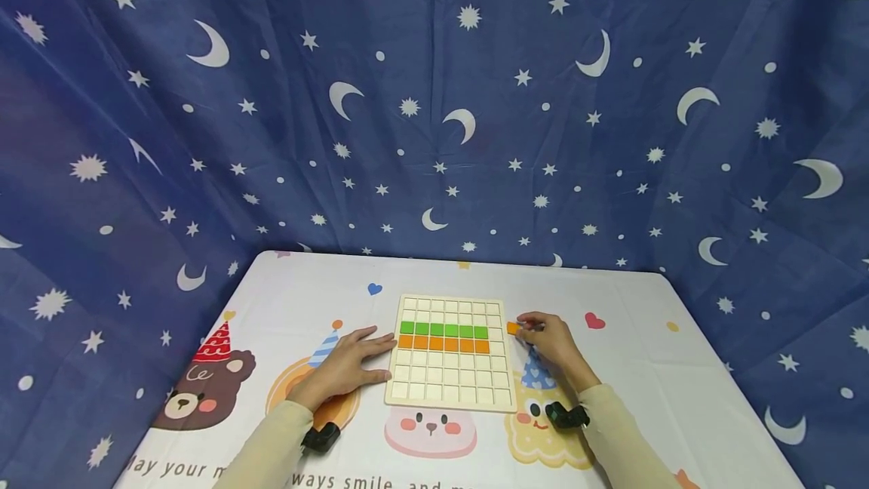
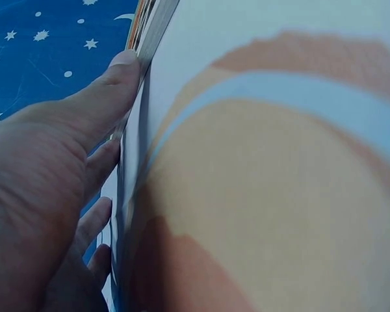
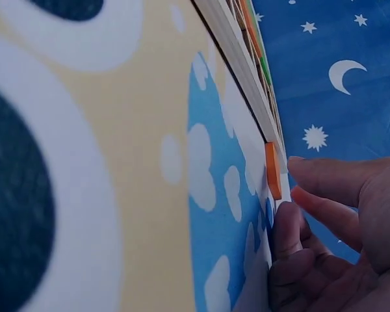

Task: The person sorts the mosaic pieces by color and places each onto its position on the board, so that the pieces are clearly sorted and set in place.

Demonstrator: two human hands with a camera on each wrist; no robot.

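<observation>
A light square grid board (image 1: 448,406) lies on the table. One row of green tiles (image 1: 444,330) fills several of its cells, with a row of orange tiles (image 1: 437,342) directly below it. My left hand (image 1: 349,364) rests at the board's left edge, fingers spread and fingertips right at the side. By the board's right edge, a loose orange tile (image 3: 273,171) lies on the tablecloth. My right hand (image 1: 550,338) is just over that tile, thumb and index finger apart, with a small gap between them and the tile in the right wrist view.
The white tablecloth (image 1: 631,338) carries printed cartoon animals, hearts and lettering. A blue curtain (image 1: 434,172) with moons and stars surrounds the table at the back and sides. Black devices (image 1: 320,438) sit on both wrists.
</observation>
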